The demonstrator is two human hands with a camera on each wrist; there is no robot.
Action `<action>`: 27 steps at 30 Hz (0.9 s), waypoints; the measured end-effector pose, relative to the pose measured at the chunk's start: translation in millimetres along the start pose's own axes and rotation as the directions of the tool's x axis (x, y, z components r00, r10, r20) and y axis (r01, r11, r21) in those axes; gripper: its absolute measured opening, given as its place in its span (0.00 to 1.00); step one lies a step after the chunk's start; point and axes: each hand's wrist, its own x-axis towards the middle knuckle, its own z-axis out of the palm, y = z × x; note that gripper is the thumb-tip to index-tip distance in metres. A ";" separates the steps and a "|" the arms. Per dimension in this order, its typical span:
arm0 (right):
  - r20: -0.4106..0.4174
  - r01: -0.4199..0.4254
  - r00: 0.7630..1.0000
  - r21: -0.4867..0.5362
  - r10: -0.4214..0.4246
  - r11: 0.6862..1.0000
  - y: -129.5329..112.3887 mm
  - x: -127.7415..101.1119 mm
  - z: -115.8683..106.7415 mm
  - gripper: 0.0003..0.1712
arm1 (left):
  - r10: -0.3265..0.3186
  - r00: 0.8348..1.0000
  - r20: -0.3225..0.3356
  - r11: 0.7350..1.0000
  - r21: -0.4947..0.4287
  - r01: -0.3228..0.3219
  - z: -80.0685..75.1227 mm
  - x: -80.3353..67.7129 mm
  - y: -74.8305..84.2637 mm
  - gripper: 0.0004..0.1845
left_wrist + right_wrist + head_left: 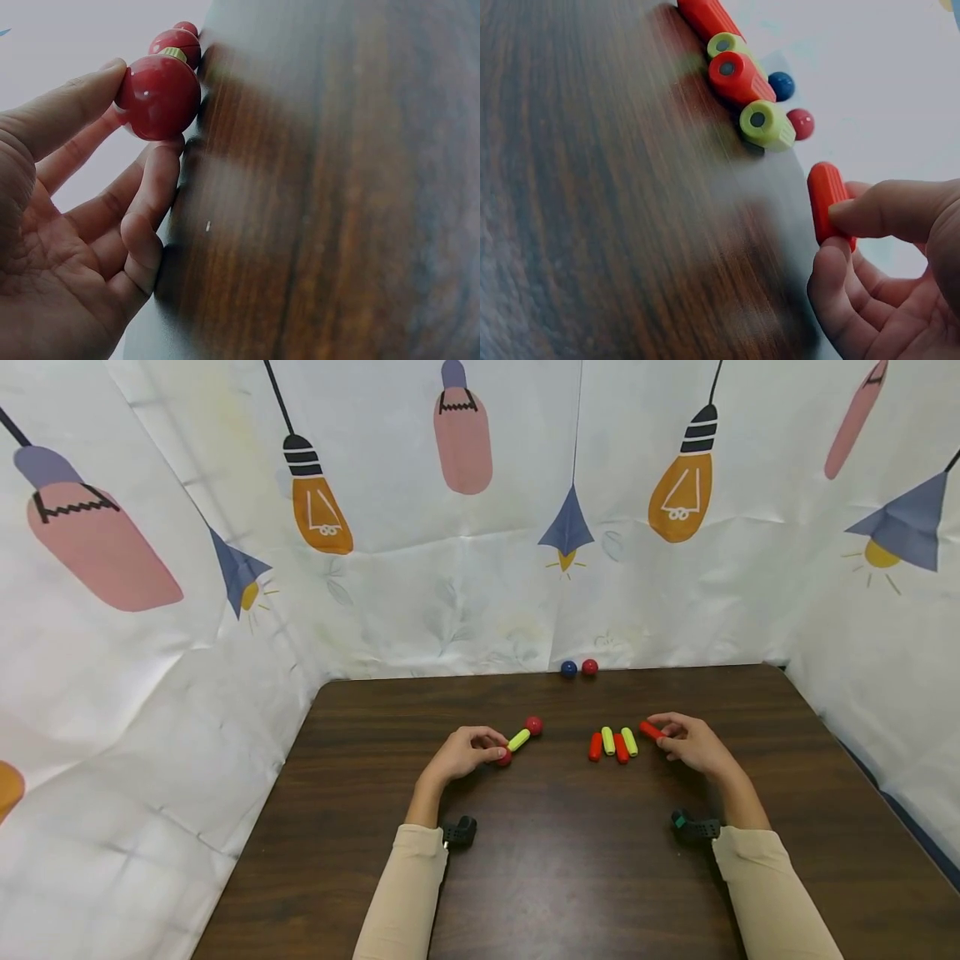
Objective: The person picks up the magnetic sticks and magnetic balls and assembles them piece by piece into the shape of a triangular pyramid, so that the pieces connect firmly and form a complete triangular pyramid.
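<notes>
My left hand [468,752] pinches a red ball [159,97] between thumb and fingers, low over the table. A yellow-green magnetic rod [518,740] runs from that ball to a second red ball [533,725]. Mostly hidden behind the near ball in the left wrist view, the rod shows only its ridged tip. On the right, my right hand [693,743] holds a red magnetic rod [828,201] by thumb and fingertips. Left of it lies a row of rods, alternating red [595,747] and yellow-green [629,742], with dark round end faces visible in the right wrist view.
At the far edge of the brown table [570,860] sit a blue ball [568,669] and a red ball [590,667], side by side. A white cloth [465,585] printed with lamps hangs behind and along the sides. Each wrist wears a black camera mount [459,832].
</notes>
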 end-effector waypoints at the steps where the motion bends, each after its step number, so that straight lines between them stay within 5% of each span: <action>1: 0.002 0.003 1.000 0.006 -0.003 1.000 -0.4 -0.5 0.2 0.26 | -0.001 1.000 0.000 1.000 0.001 0.001 0.1 0.0 -0.3 0.07; 27: 0.023 0.145 0.989 0.060 -0.147 0.988 -26.3 5.8 28.7 0.23 | 0.020 1.000 -0.006 1.000 0.008 -0.020 0.7 -0.9 0.1 0.07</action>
